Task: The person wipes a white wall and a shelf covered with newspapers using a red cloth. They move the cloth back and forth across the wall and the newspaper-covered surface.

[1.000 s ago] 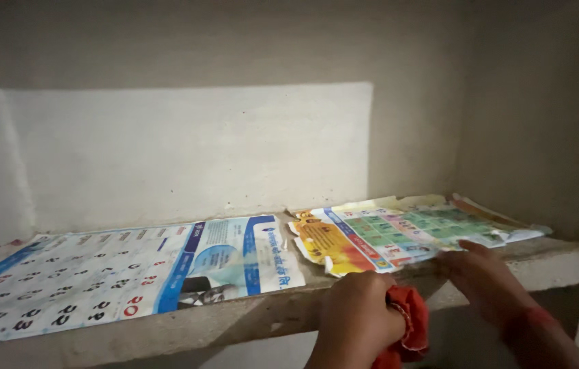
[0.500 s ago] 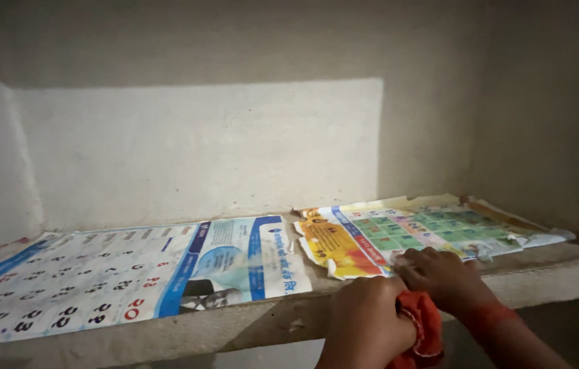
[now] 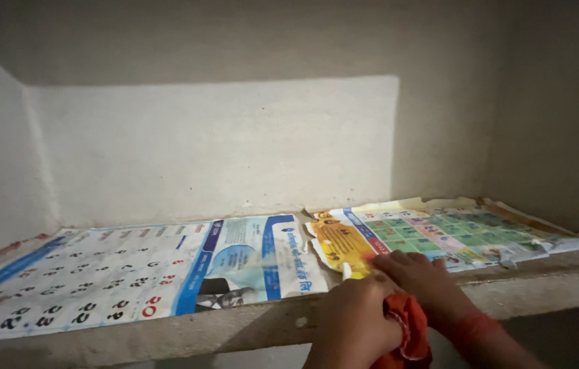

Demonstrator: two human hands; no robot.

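Red cloth (image 3: 404,335): I see it bunched in my left hand (image 3: 354,321), down by the front edge of the shelf (image 3: 248,321).
Left hand: its fingers are curled tight around the cloth.
Right hand (image 3: 420,283): it lies flat and spread on the near corner of the colourful paper (image 3: 440,236), gripping nothing.
Colourful paper: it lies on the right part of the shelf.
Blue and white calendar (image 3: 132,270): it lies flat just beside it, on the left.
Wall (image 3: 221,150): pale, behind both papers.
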